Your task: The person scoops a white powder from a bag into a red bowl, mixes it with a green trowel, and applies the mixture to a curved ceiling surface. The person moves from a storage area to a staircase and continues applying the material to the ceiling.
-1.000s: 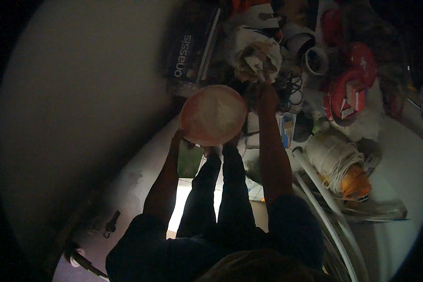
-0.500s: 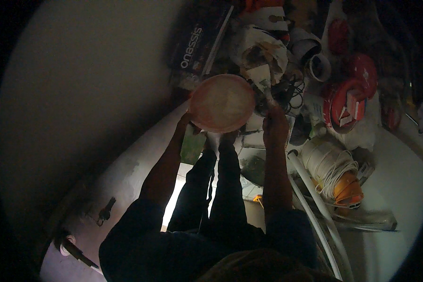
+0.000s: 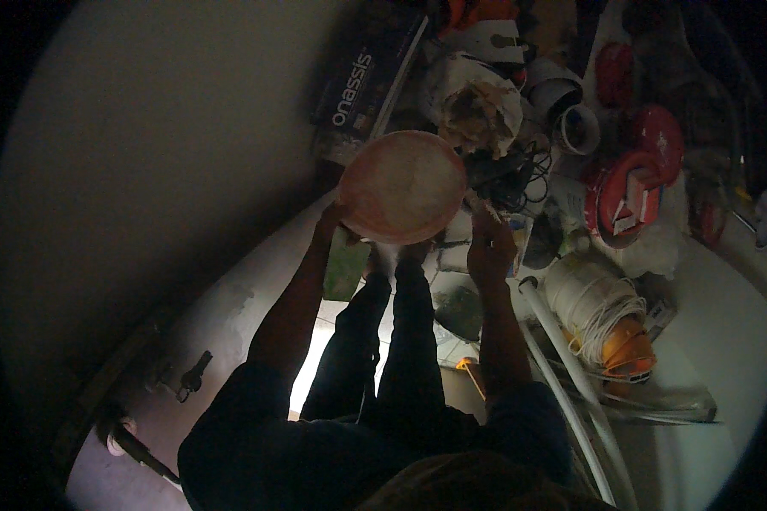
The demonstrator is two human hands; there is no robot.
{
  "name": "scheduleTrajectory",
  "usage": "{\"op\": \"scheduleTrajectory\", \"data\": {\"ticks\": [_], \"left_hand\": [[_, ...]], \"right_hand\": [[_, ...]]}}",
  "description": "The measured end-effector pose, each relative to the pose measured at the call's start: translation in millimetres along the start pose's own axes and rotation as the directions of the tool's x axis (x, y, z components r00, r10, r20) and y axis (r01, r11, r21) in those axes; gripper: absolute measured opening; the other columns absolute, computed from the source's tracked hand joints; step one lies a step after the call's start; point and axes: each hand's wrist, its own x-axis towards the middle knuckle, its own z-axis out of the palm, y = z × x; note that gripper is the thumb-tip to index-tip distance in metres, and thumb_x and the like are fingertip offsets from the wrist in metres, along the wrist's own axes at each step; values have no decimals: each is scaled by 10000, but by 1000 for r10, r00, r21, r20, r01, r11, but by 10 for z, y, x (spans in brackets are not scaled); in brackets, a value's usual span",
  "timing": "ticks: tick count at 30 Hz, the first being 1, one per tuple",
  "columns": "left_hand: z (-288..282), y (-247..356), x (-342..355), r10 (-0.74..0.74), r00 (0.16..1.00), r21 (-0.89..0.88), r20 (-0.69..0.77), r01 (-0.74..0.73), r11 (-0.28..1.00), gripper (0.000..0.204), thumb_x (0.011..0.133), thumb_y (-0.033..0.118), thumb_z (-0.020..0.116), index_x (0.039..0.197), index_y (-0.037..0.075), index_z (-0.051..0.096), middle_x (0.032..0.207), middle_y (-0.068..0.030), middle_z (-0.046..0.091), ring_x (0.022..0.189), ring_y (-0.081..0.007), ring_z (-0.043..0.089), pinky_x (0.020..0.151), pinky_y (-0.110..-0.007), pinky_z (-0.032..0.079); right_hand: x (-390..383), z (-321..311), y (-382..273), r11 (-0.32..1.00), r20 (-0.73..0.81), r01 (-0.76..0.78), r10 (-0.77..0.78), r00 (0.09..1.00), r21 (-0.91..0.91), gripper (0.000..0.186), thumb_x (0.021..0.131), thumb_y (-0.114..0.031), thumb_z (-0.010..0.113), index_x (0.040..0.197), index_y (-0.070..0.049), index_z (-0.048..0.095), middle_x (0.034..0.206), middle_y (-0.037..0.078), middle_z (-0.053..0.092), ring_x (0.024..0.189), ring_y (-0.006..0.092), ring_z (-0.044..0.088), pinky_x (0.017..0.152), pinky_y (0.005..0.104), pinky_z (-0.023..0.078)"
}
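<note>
1. Nearest the camera, at about 6 o'clock, the person's dark-clothed torso and legs fill the lower middle of the view; the legs run up toward the centre, with both forearms rising on either side of them.

2. At about 11 o'clock from the knees, the left hand sits at the lower left rim of a round pinkish bowl. The fingers appear curled round the rim, holding it; the light is too dim to tell each finger apart.

3. At about 1 o'clock from the knees, the right hand is just beside the bowl's lower right edge, fingers loosely curled upward. Whether it touches the bowl or pinches something small cannot be told.

4. The bowl hangs above the feet, near the picture's centre, its open face toward the camera. The step in hand looks like carrying or positioning the bowl with the left hand. The next move would likely call for the right hand to steady the far rim, since a one-sided grip could let it tip.

5. Farther out, at 3 o'clock, lie a white pipe and a coil of white cord on an orange spool.

6. Farthest, at 12 to 2 o'clock, is clutter: a dark box, a crumpled white bag, tangled black cables and red lids.
</note>
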Motion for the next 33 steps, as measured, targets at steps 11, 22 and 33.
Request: {"op": "scheduleTrajectory", "data": {"ticks": [11, 22, 33], "left_hand": [[123, 33, -134, 7, 989, -38, -144, -13, 999, 468, 847, 337, 672, 1130, -22, 574, 741, -131, 628, 501, -225, 580, 425, -349, 446], [243, 342, -160, 121, 992, 226, -32, -111, 968, 462, 907, 483, 583, 966, 26, 610, 701, -142, 622, 534, -242, 582, 502, -372, 462], [-22, 188, -101, 16, 991, 8, -134, -15, 1000, 417, 850, 314, 686, 1102, -3, 588, 732, -130, 629, 515, -243, 584, 450, -358, 450]], "right_hand": [[128, -197, -272, 871, 156, -399, 369, 916, 286, 220, 995, -153, 603, 1118, -11, 718, 1005, 150, 733, 877, 250, 702, 827, 354, 541], [239, -191, -46, 990, 188, -11, -15, 982, 137, 190, 935, -76, 670, 1111, -36, 727, 1066, 162, 735, 927, 266, 711, 838, 347, 544], [326, -438, -140, 998, 353, -34, 11, 935, 58, 172, 913, -103, 682, 1065, -49, 743, 973, 152, 725, 878, 305, 692, 807, 395, 539]]}}
